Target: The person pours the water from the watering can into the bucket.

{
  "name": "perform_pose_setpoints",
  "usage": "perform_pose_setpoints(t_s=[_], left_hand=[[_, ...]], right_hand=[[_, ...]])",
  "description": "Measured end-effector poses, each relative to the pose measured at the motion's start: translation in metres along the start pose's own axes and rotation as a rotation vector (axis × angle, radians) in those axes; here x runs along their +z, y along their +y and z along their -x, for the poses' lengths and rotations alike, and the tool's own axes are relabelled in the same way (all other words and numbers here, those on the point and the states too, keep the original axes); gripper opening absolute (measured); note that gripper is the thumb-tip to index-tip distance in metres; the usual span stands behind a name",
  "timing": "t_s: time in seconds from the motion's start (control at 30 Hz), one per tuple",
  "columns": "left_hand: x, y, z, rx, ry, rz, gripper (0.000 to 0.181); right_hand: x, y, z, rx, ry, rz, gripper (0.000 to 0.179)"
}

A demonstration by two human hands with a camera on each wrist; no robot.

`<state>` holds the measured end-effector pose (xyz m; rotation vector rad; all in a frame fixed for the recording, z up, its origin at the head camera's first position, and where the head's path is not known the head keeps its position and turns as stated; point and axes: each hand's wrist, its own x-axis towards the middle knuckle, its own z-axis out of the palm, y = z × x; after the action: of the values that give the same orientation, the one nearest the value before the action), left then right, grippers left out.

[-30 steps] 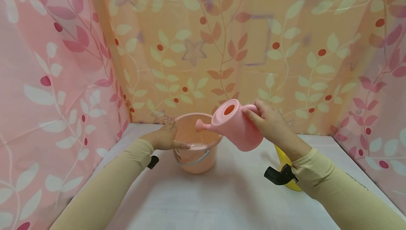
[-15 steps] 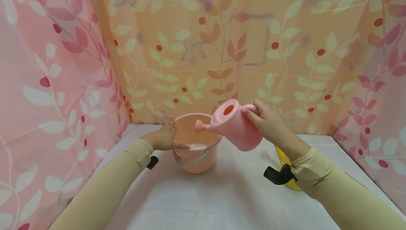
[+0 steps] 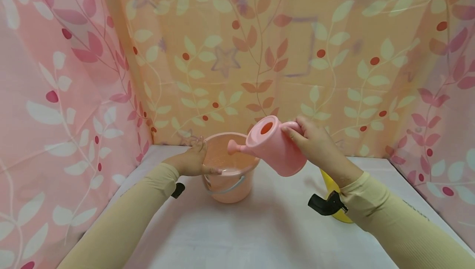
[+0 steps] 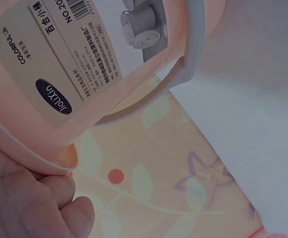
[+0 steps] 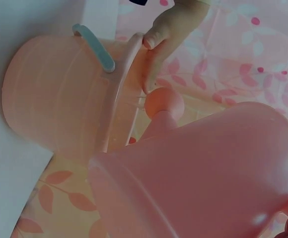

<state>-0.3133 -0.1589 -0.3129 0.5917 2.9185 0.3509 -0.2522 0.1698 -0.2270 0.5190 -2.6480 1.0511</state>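
Observation:
In the head view a peach-coloured bucket (image 3: 231, 188) with a grey-blue handle (image 3: 226, 188) stands on the table. My left hand (image 3: 191, 160) holds its left rim, thumb along the front edge and fingers farther back. The left wrist view shows bent fingers (image 4: 79, 215) at the rim, near the bucket's printed label (image 4: 59, 69). My right hand (image 3: 315, 139) grips a pink watering can (image 3: 280, 151) by its handle, tilted left. The can's round sprinkler head (image 3: 233, 147) is over the bucket's opening. Thin clear streaks run from the sprinkler head (image 5: 165, 103) into the bucket in the right wrist view.
A yellow object (image 3: 331, 182) stands on the table, partly hidden behind my right forearm. The white-covered table (image 3: 230, 236) is bordered by leaf-patterned cloth walls (image 3: 237, 54) at the back and sides. Black wrist-mounted pieces (image 3: 326, 204) hang below my sleeves.
The watering can and my right hand have shifted very slightly left. My left hand and the bucket stay almost where they were.

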Motion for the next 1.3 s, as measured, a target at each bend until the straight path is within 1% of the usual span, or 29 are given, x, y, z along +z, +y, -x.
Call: perform_pose_setpoints(t_s=[0.2,0.5,0.63,0.87,1.3], left_hand=[[0.0008,-0.0005,-0.0007,-0.001,-0.005,-0.018,0.127],[0.0015,-0.0012,-0.0014,0.007,0.001,-0.022,0.127],[0.0012,-0.0009,-0.0008,0.01,0.002,-0.027,0.127],[0.001,-0.0002,-0.0005,-0.008,-0.01,-0.015,0.127],[0.0022,0.0003,-0.0004,-0.002,-0.005,-0.01,0.125]], right_hand=[[0.0005,0.0,-0.0004,0.0,0.006,0.008,0.034],[0.0004,0.0001,0.0,-0.004,0.007,0.015,0.035],[0.001,0.0005,-0.0009,-0.007,0.013,0.02,0.033],[0.0001,0.0,0.0,-0.001,0.003,0.019,0.035],[0.0003,0.0007,-0.0002,-0.011,0.014,0.026,0.032]])
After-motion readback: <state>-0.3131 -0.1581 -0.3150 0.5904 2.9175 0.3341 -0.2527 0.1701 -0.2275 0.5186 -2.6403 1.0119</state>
